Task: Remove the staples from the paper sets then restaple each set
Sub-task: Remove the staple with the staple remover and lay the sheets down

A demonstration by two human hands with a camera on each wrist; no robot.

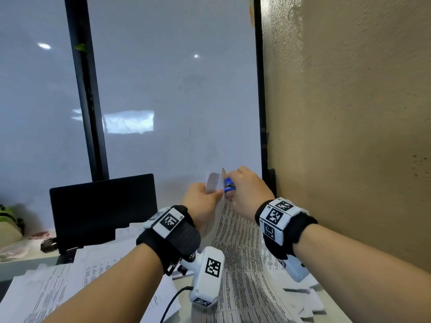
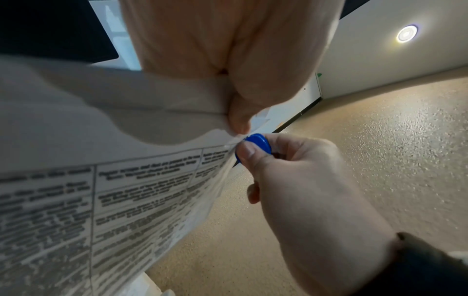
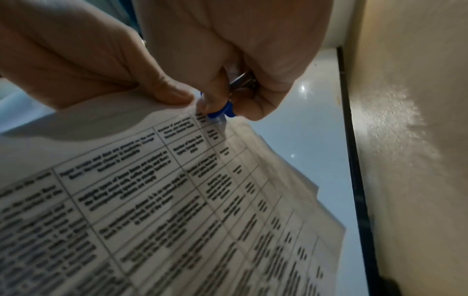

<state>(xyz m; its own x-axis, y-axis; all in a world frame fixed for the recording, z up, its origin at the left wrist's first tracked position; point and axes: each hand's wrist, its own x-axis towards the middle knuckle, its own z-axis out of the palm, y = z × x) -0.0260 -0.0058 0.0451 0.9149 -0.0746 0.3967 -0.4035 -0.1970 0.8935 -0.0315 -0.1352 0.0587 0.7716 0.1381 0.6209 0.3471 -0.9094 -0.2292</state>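
The left hand (image 1: 200, 201) pinches the top corner of a stapled set of white paper sheets printed with black-ruled tables (image 1: 242, 248), lifting it above the desk at about 12 o'clock from the wrists. At 3 o'clock of that corner, touching it, the right hand (image 1: 248, 194) grips a small blue plastic staple remover (image 1: 229, 185) between thumb and curled fingers, its tip at the corner. The sheets hang down toward 6 o'clock. More printed paper sheets (image 1: 58, 285) lie at 8 o'clock, a black monitor (image 1: 102, 208) at 10 o'clock.
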